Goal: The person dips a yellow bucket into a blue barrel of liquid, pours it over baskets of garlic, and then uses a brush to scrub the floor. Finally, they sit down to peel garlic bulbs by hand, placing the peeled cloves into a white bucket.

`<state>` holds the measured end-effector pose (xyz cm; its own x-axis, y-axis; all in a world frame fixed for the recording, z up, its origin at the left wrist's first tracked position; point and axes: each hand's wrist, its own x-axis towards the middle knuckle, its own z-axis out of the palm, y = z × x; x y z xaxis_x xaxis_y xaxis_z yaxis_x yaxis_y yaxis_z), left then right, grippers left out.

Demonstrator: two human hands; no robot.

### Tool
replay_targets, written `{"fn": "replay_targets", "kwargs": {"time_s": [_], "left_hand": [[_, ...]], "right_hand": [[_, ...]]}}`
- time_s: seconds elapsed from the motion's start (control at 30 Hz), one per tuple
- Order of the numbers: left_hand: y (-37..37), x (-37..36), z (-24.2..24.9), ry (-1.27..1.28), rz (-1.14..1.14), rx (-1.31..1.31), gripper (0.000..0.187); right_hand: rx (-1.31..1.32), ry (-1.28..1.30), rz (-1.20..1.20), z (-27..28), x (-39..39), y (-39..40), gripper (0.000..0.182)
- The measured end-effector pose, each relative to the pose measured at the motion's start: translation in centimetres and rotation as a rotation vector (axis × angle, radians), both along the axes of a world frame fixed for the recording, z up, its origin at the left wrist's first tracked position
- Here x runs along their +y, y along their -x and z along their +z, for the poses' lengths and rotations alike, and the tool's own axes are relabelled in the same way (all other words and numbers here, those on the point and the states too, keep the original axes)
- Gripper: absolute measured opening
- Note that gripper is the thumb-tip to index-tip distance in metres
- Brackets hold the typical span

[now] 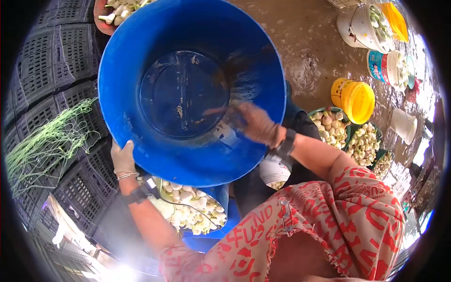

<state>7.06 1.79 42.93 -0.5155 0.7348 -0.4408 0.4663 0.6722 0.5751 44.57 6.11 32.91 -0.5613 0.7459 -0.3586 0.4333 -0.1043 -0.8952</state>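
A large round blue tub (124, 113) is tilted so its open mouth faces me. Dirt and pale scraps mark its bottom. My left hand (123, 157) grips the near left part of the rim, thumb on the lip; its other fingers are hidden behind the wall. My right hand (256, 123) reaches over the right side of the rim into the tub, close to the inner wall. Motion smears its fingers, and nothing held in it can be made out. Under the tub, garlic bulbs (192, 204) fill another blue container.
Black crates (42, 61) with green netting (56, 141) stand at the left. To the right are a yellow bucket (361, 102), white buckets (352, 28) and baskets of garlic (331, 127) on a wet floor (300, 51). A reddish basin (102, 21) holds garlic at the top.
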Motion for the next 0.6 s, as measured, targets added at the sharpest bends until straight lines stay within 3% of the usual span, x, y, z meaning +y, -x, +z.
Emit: {"fn": "replay_targets", "kwargs": {"time_s": [0.07,0.1,0.17,0.23,0.3,0.37,0.4,0.43,0.47,0.53,0.57,0.6], "left_hand": [[5.2,-2.8,-2.3,0.031,-0.018,0.068,0.041],[7.0,-3.9,-3.4,0.079,0.039,0.134,0.042],[8.3,-3.2,-4.9,0.128,0.087,0.198,0.042],[8.9,-1.8,-5.7,0.307,0.165,0.607,0.046],[8.9,-0.8,-6.7,0.437,0.197,0.706,0.056],[4.4,2.1,-7.8,0.570,0.312,1.045,0.058],[2.0,2.7,-8.7,0.536,0.139,1.093,0.064],[-0.6,3.4,-9.2,0.478,-0.046,1.126,0.070],[-4.1,4.3,-10.4,0.335,-0.164,0.878,0.072],[-11.8,5.0,-12.7,0.143,-0.346,0.313,0.075],[-15.9,5.0,-13.4,0.101,-0.401,0.015,0.075],[-20.8,5.4,-13.2,0.063,-0.388,-0.043,0.071]], "right_hand": [[-0.500,-0.439,0.131,-5.5,-0.6,-2.0,0.035],[-0.507,-0.432,0.131,-7.5,-1.2,-3.0,0.035],[-0.705,-0.581,0.648,-9.9,-1.5,-4.3,0.035],[-0.609,-0.426,0.699,-10.5,-2.5,-4.2,0.028],[-0.570,-0.502,0.616,-12.7,-4.2,-2.8,0.018],[-0.447,-0.876,0.718,-16.6,-6.5,-1.4,0.010],[-0.260,-0.701,0.602,-9.5,-2.8,-1.5,0.009],[-0.138,-0.711,0.583,-10.5,-3.6,-0.7,0.008],[0.096,-0.647,0.425,-8.6,-2.4,-1.1,0.007],[0.370,-0.268,0.065,-4.8,0.6,-1.2,0.017],[0.331,-0.265,0.041,-5.5,2.2,-4.0,0.017],[0.149,-0.299,-0.155,-6.7,4.2,-7.8,0.017]]}}
